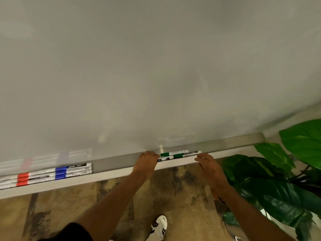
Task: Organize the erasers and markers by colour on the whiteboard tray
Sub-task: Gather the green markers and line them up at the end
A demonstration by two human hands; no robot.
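Observation:
On the metal whiteboard tray [112, 165] lie grouped markers. Three green-capped markers [175, 154] sit right of centre. My left hand [147, 160] rests with curled fingers against their left ends, touching them. My right hand [207, 162] hovers at their right ends, fingers spread and empty. Further left, three blue-capped markers [73, 170] lie stacked side by side. Red-capped markers [22, 179] lie left of the blue ones and run out of frame. No eraser is visible.
The whiteboard [156, 75] fills the upper view. A large green-leaved plant [278, 180] stands close on the right, just below the tray's end. Patterned floor and my white shoe [159, 226] show below.

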